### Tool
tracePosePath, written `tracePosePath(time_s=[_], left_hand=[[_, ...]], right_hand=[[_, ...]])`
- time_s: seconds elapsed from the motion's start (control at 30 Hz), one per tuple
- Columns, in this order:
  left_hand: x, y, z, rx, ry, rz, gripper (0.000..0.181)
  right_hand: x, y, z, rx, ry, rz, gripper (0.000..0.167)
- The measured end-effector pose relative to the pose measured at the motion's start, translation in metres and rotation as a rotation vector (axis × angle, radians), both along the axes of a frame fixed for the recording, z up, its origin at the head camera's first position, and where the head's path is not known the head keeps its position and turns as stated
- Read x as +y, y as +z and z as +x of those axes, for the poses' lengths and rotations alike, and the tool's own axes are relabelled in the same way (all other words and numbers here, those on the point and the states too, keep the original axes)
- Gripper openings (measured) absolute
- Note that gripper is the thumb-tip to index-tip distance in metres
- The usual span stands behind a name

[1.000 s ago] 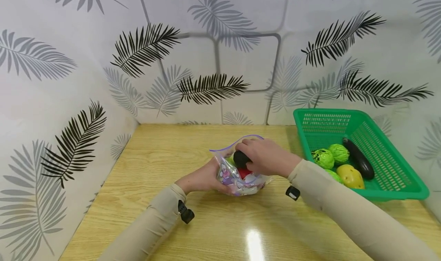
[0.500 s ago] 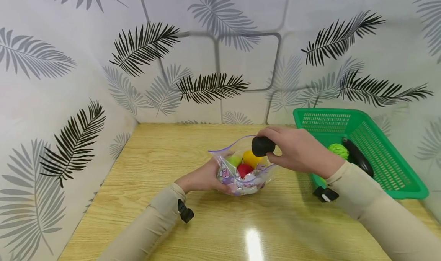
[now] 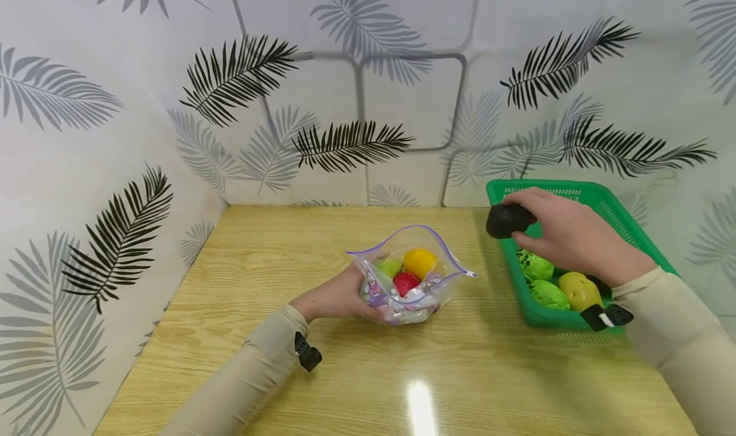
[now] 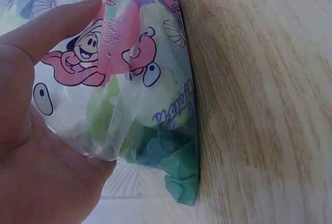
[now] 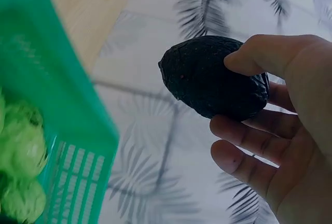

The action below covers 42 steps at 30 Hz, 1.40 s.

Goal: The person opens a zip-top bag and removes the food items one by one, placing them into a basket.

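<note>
My left hand (image 3: 339, 295) holds the left side of a clear zip bag (image 3: 414, 313) standing on the table, its purple-edged mouth spread wide. Inside lie a yellow-orange fruit (image 3: 420, 262), a red fruit (image 3: 406, 284) and a green one (image 3: 389, 268). The left wrist view shows my thumb over the bag's cartoon print (image 4: 85, 55) and something leafy green (image 4: 181, 172) low in the bag. My right hand (image 3: 566, 231) grips a black avocado (image 5: 207, 79) between thumb and fingers, raised above the green basket's left rim.
The green basket (image 3: 554, 319) stands on the right of the table. Several light-green leafy balls (image 3: 535, 266) and a yellow potato-shaped piece (image 3: 579, 290) lie in it; a dark eggplant is mostly hidden by my right hand. A leaf-patterned cloth (image 3: 345, 103) hangs behind the table.
My right hand has lifted the avocado out of the bag's mouth and carried it right to the basket, uncovering the fruit in the bag. My left hand stays on the bag.
</note>
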State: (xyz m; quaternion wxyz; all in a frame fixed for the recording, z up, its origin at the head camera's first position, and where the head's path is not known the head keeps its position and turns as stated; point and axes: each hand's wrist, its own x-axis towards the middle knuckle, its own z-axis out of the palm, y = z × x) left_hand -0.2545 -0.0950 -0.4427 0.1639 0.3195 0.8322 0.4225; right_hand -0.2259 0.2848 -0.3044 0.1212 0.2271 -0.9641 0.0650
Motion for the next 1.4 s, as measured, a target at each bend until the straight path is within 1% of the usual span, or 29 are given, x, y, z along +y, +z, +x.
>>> tracePosePath(time_s=[0.1,0.17,0.27,0.4,0.53,0.67,0.8,1.03,1.13,1.27,1.4], left_hand=[[0.0,0.0,-0.001,-0.003,0.0,-0.003,0.113],[0.0,0.0,-0.001,-0.01,0.001,-0.007,0.113],[0.0,-0.001,-0.002,-0.015,0.004,-0.015,0.114],[0.001,-0.001,-0.002,-0.02,0.012,-0.02,0.114],[0.001,-0.002,-0.002,-0.03,0.003,-0.003,0.112],[0.001,-0.003,-0.001,-0.036,-0.003,0.007,0.112],[0.0,-0.002,-0.001,-0.041,0.008,0.001,0.112],[0.0,-0.003,-0.003,-0.029,0.017,-0.02,0.113],[0.0,-0.003,-0.002,-0.048,0.014,-0.013,0.113],[0.0,-0.003,-0.001,-0.055,0.016,-0.015,0.112],[0.0,-0.003,-0.001,-0.039,0.017,-0.029,0.112]], right_hand=[[0.021,-0.005,-0.011,-0.085,-0.057,-0.01,0.055],[0.034,-0.011,-0.019,-0.147,-0.087,-0.012,0.055],[0.046,-0.023,-0.029,-0.226,-0.099,-0.005,0.055],[0.053,-0.036,-0.04,-0.267,-0.071,0.008,0.05],[0.053,-0.047,-0.044,-0.287,-0.059,0.026,0.046],[0.052,-0.051,-0.043,-0.305,-0.066,0.04,0.047],[0.054,-0.052,-0.041,-0.295,-0.047,0.043,0.045],[0.056,-0.053,-0.035,-0.295,-0.021,0.033,0.042],[0.052,-0.053,-0.032,-0.296,-0.02,0.037,0.039],[0.039,-0.048,-0.023,-0.273,-0.008,0.044,0.036],[0.016,-0.037,-0.011,-0.216,0.029,0.047,0.031]])
